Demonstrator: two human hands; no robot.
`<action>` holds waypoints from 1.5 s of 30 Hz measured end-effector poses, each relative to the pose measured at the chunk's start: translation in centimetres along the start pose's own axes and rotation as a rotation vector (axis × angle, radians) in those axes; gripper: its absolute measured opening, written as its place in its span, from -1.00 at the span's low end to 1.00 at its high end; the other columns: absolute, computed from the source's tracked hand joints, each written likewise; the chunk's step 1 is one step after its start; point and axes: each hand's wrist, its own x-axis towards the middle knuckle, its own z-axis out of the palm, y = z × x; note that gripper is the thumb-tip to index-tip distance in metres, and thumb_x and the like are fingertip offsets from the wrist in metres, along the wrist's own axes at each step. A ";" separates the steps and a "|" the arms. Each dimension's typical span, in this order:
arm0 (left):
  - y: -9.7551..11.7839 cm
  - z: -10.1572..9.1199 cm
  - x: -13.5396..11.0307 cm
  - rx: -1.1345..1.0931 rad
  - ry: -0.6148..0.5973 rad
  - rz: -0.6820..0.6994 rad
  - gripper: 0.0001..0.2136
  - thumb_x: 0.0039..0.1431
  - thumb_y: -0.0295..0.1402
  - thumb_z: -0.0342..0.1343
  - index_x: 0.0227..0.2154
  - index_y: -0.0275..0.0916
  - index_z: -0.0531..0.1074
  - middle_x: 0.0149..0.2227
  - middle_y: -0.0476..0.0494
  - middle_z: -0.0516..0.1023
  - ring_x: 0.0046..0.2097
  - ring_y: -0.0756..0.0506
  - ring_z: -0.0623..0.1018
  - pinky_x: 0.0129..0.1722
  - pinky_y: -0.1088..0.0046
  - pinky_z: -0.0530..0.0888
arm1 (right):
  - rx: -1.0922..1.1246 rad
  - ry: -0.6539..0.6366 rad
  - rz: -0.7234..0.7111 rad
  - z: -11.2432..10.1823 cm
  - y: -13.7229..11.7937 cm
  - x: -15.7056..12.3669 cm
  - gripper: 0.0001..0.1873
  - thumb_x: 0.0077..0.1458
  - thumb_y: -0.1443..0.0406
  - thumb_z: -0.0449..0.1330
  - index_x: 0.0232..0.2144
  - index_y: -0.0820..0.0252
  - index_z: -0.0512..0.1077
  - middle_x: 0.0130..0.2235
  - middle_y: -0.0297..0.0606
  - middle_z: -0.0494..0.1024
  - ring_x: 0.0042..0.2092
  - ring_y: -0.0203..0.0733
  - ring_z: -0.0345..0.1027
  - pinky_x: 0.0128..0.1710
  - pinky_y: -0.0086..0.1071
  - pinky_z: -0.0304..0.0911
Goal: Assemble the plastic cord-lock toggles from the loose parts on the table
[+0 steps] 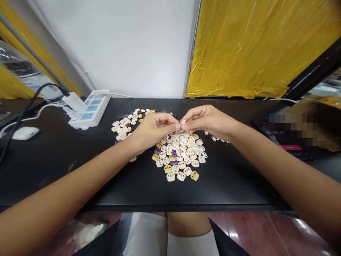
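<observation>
My left hand (151, 129) and my right hand (204, 119) meet fingertip to fingertip over the middle of the table. Between their pinched thumbs and fingers is a small cream cord lock piece (183, 122); its far side is hidden by the fingers. Just below lies a heap of two-hole cord lock pieces (186, 153), mostly cream with some yellow and purple. Partly behind my left hand, a looser group of small oval pieces (122, 128) spreads out in cream, purple and brown. Tiny white pieces (214, 138) lie under my right forearm.
A white power strip (90, 110) with plugs and cables stands at the left, near a white earphone case (26, 133) and a clear bottle (32, 76). A phone (282, 138) and a cardboard box (314, 117) are at the right. The black table (226, 188) ends before my lap.
</observation>
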 end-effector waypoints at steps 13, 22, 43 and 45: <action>-0.6 -0.2 0.1 0.299 -0.021 0.212 -0.90 0.18 -0.36 0.24 -0.37 -0.28 0.61 -0.38 -0.09 0.67 -0.35 0.01 0.57 -0.36 0.53 0.45 | -0.140 0.001 0.036 0.0 0.0 -0.1 -0.90 -0.25 0.40 0.47 -0.57 0.24 0.63 -0.58 -0.28 0.55 -0.51 -0.33 0.35 -0.49 -0.41 0.26; -0.7 -0.1 -0.1 0.413 0.006 0.280 -0.89 0.19 -0.39 0.22 -0.39 -0.27 0.62 -0.43 -0.05 0.66 -0.41 0.02 0.57 -0.38 0.53 0.48 | -0.152 0.003 0.057 0.0 0.0 -0.1 -0.90 -0.29 0.43 0.44 -0.57 0.25 0.63 -0.58 -0.27 0.56 -0.50 -0.32 0.37 -0.49 -0.44 0.26; -0.5 -0.2 -0.2 0.629 0.034 0.444 -0.91 0.15 -0.42 0.21 -0.42 -0.26 0.59 -0.47 0.01 0.61 -0.48 0.05 0.49 -0.42 0.53 0.38 | -0.231 0.002 -0.059 0.3 0.7 0.1 -0.92 -0.23 0.43 0.45 -0.56 0.21 0.65 -0.60 -0.29 0.55 -0.55 -0.32 0.35 -0.54 -0.42 0.25; -0.5 -0.4 -0.2 0.659 0.052 0.447 -0.91 0.15 -0.41 0.20 -0.42 -0.25 0.58 -0.46 0.01 0.61 -0.48 0.05 0.50 -0.39 0.52 0.40 | -0.217 0.005 -0.083 0.3 0.6 0.1 -0.92 -0.21 0.43 0.44 -0.54 0.21 0.66 -0.57 -0.28 0.58 -0.52 -0.30 0.40 -0.49 -0.42 0.32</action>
